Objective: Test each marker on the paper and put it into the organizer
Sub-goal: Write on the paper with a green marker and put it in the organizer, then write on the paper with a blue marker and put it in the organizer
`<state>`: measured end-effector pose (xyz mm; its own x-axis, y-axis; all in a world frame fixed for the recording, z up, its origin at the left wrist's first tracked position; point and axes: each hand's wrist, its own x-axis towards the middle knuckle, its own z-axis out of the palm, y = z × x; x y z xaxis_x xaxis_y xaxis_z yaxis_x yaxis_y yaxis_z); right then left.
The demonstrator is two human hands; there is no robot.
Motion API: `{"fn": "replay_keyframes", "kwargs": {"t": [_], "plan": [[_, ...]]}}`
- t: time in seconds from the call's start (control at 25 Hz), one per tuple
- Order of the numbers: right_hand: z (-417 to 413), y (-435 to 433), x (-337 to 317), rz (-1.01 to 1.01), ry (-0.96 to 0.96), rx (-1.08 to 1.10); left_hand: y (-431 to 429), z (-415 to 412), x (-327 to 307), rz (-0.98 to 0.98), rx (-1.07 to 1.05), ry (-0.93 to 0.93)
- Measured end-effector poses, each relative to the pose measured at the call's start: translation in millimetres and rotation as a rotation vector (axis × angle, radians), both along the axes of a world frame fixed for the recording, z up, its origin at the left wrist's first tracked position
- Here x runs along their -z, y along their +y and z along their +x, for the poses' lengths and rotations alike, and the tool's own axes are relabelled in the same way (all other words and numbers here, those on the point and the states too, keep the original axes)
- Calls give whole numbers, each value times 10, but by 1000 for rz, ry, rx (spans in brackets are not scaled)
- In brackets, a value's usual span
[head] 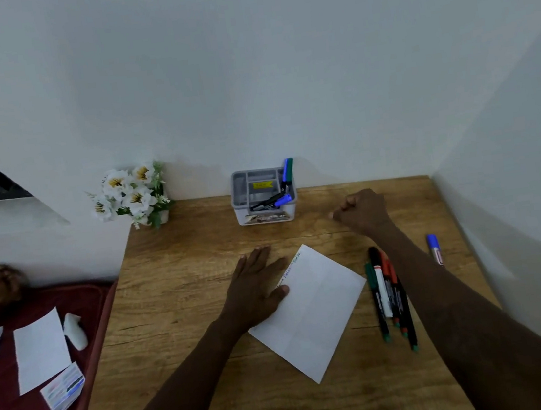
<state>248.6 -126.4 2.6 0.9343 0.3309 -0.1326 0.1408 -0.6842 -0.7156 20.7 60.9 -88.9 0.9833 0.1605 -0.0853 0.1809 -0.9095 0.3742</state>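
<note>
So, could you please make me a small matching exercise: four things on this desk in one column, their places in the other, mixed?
Things:
1. organizer
2. flowers
3. paper
4. lone blue marker

Places:
A. under the left hand
B. far left corner
C. right of the right forearm
D. by the back wall, middle

Pairs: 1-D, 2-B, 3-A, 4-C

1 paper [313,309], 1 organizer [265,214], 2 hands [256,289]
</note>
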Motion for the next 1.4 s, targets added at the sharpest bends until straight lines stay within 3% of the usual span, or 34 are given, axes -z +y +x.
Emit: {"fn": "replay_keyframes", "kwargs": {"t": [0.24, 0.44, 0.72, 0.96, 1.4], "plan": [[-115, -439, 162, -202, 5, 17, -46, 29, -53, -3, -39, -7], [-236, -723, 143, -215, 31, 136, -112, 53, -58, -5, -76, -28], [-395, -1034, 132, -198, -94, 269, -135, 66, -71, -21, -102, -29], [-524, -1348, 128, -268, -120, 535, -199, 80, -30, -56, -143, -94], [-574, -1522, 148, -443, -111, 537, -271, 117, -51, -18, -170, -136]]}}
